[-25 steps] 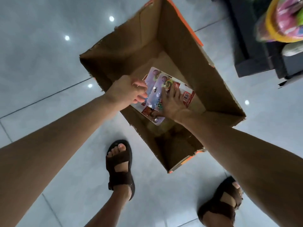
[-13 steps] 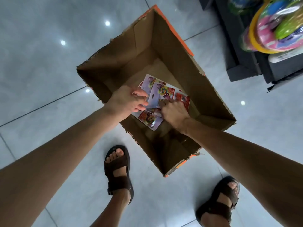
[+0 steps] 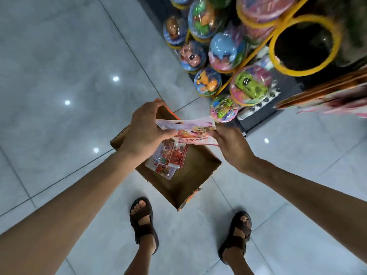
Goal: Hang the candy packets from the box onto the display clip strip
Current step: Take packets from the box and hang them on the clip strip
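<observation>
An open cardboard box [image 3: 200, 171] stands on the tiled floor between my feet and a display. Above it I hold a pink candy packet [image 3: 188, 130] flat between both hands. My left hand [image 3: 146, 128] pinches its left end, thumb on top. My right hand [image 3: 231, 143] pinches its right end. Two more colourful packets [image 3: 168, 157] show below my left hand over the box; whether they hang from that hand or lie in the box I cannot tell. No clip strip is clearly visible.
A yellow wire rack [image 3: 303, 44] holding several round toy-filled plastic domes [image 3: 226, 50] rises at the upper right on a dark base. Flat packaged goods [image 3: 327, 98] jut in from the right edge. My sandalled feet [image 3: 144, 221] stand on grey glossy tiles.
Both hands have risen out of the box with a packet held between them. The view has tilted up, bringing the toy rack into sight.
</observation>
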Tool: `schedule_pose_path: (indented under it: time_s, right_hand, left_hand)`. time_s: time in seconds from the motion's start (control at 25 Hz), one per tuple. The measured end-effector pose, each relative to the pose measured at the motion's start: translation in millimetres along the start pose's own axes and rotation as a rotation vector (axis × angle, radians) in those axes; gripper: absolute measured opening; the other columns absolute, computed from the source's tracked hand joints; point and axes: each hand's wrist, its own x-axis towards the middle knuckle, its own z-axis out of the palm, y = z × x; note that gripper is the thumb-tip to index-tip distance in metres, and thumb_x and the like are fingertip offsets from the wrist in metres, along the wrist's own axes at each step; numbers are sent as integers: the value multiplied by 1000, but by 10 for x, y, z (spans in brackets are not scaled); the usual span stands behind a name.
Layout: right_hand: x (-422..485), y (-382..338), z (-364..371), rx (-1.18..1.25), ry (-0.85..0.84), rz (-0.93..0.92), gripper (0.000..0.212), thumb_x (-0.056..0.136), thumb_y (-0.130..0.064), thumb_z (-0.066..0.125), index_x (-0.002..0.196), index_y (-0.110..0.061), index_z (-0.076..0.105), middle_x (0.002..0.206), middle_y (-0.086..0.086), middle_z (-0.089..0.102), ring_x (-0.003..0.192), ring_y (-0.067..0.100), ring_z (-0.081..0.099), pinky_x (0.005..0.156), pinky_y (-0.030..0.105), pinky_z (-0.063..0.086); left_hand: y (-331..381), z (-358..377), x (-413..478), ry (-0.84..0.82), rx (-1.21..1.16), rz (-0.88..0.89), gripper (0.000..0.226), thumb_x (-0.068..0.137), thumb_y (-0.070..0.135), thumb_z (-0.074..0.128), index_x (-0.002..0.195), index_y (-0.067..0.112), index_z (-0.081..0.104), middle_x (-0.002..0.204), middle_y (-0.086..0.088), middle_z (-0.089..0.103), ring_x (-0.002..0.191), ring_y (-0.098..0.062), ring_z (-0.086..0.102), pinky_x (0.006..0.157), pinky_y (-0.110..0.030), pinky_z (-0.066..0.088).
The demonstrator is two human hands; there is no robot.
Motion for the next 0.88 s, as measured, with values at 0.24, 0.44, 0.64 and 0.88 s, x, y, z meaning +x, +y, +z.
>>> schedule_pose_path:
  time_s: [0.24, 0.44, 0.64, 0.88]
  right_hand:
    - [-469, -965, -1367, 245, 150, 181, 21, 96, -13, 54, 78, -8, 63, 67, -11, 59, 61, -2, 53, 56, 15, 37]
    - [-1092, -1463, -2318, 541, 237, 269, 11, 89, -9, 64, 92, -6, 74, 86, 2, 74, 77, 5, 64, 70, 22, 50]
    - [-1877, -1876, -3251, 697, 183, 232, 12, 85, -2, 66, 96, -2, 72, 82, -7, 74, 73, -1, 68, 67, 11, 50]
    - [-2779, -1994, -4500, 688, 200, 77, 19, 80, 0, 72, 98, -6, 73, 85, 1, 75, 75, 5, 69, 66, 17, 53]
  left_hand:
    - [1390, -1111, -309, -115, 50, 259, 12, 81, 26, 71, 85, 16, 69, 90, -3, 70, 71, -8, 57, 62, -21, 37]
    - [2541, -1572, -775, -166, 139, 455, 17, 82, 29, 71, 72, 21, 59, 77, -1, 69, 69, -13, 62, 57, -28, 42]
    - [3644, -1832, -1476, -208, 317, 561, 14, 83, 27, 69, 74, 17, 66, 64, 1, 63, 59, -9, 57, 52, -20, 36]
    - [4824, -1832, -2335, -164, 373, 545, 20, 84, 23, 70, 69, 11, 62, 60, -5, 60, 56, -15, 52, 50, -21, 31]
